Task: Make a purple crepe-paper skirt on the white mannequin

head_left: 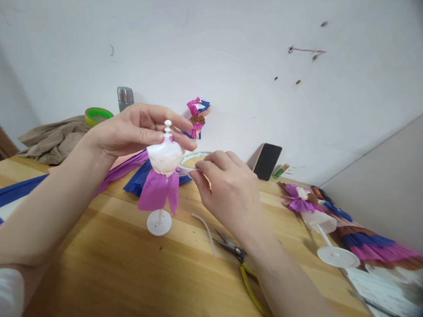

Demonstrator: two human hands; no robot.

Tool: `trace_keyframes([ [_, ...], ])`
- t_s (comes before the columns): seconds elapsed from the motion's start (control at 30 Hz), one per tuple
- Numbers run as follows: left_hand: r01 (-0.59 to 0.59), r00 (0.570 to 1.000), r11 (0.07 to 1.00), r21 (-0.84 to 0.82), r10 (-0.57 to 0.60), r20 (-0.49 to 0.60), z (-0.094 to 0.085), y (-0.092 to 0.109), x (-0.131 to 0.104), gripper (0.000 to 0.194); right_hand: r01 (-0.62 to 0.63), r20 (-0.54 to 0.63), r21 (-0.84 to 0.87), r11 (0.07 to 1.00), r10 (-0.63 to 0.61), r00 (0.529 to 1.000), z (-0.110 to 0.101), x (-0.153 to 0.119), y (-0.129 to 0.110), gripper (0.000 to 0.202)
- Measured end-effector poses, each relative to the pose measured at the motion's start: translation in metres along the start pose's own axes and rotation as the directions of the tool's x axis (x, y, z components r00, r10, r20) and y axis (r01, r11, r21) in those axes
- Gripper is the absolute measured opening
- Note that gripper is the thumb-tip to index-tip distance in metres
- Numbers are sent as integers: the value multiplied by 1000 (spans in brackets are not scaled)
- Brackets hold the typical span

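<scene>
A white miniature dress form (164, 154) with a purple crepe-paper skirt (158, 192) stands upright on a round base (159, 223). My left hand (138, 127) is curled around its neck and shoulder, thumb in front and fingers behind. To the right, my right hand (227, 193) pinches a roll of tape (188, 163) at its near rim, close beside the form's chest. My right fingers partly cover the roll. Below that hand lie yellow-handled scissors (243, 261) and a thin pale strip (205, 230).
Blue crepe paper (138, 179) lies behind the form. At the back are a green tape roll (98, 115), brown cloth (57, 137), a metallic bottle (125, 97) and a phone (267, 161). A dressed form (320, 227) lies tipped at right; another small decorated figure (197, 119) stands by the wall.
</scene>
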State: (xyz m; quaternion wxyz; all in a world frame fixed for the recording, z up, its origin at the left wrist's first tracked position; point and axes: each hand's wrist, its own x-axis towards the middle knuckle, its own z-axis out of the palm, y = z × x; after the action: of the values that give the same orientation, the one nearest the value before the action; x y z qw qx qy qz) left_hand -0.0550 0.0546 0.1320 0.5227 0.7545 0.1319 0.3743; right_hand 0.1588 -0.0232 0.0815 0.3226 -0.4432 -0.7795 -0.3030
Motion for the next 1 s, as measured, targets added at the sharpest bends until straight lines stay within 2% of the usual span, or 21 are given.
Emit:
trace_keyframes([
  [0.1, 15, 998, 1000, -3, -15, -62, 1, -2, -2, 41, 5, -8, 37, 999, -5, 1000, 3, 0, 0, 28],
  [0.17, 10, 998, 999, -33, -12, -54, 4, -4, -3, 40, 6, -6, 55, 998, -6, 1000, 4, 0, -1, 28],
  [0.27, -28, 999, 995, -100, 24, -34, 8, -7, -4, 33, 8, -13, 67, 998, -7, 1000, 4, 0, -2, 28],
  [0.43, -115, 989, 984, -135, 100, -113, 13, -11, -6, 32, 19, -36, 68, 997, -17, 999, 2, 0, -3, 29],
  [0.6, -72, 976, 963, -258, 15, -215, 9, -24, -13, 45, 4, -19, 74, 997, -2, 1000, 2, -1, -3, 27],
  [0.7, 16, 957, 960, -279, -96, -274, 7, -35, -27, 60, 6, -17, 63, 998, -5, 1000, -1, -1, -4, 27],
  [0.77, 109, 902, 967, -229, -193, -387, 10, -39, -39, 52, -4, 11, 45, 999, 3, 1000, -6, -2, -5, 28],
  [0.83, 161, 801, 976, -149, -217, -558, 18, -40, -54, 26, -30, 44, 18, 999, 29, 999, -11, -3, -8, 30],
  [0.87, 187, 753, 978, -98, -206, -625, 23, -40, -62, 25, -45, 51, 1, 999, 45, 998, -14, -3, -10, 30],
  [0.93, 265, 670, 964, 41, -153, -727, 36, -38, -78, 38, -64, 46, -28, 998, 65, 997, -18, -4, -13, 32],
  [0.97, 311, 653, 944, 112, -126, -747, 45, -37, -87, 43, -67, 43, -39, 997, 69, 997, -20, -4, -15, 33],
  [1.0, 347, 660, 926, 150, -127, -740, 54, -36, -94, 43, -67, 44, -43, 997, 69, 997, -21, -5, -17, 33],
])
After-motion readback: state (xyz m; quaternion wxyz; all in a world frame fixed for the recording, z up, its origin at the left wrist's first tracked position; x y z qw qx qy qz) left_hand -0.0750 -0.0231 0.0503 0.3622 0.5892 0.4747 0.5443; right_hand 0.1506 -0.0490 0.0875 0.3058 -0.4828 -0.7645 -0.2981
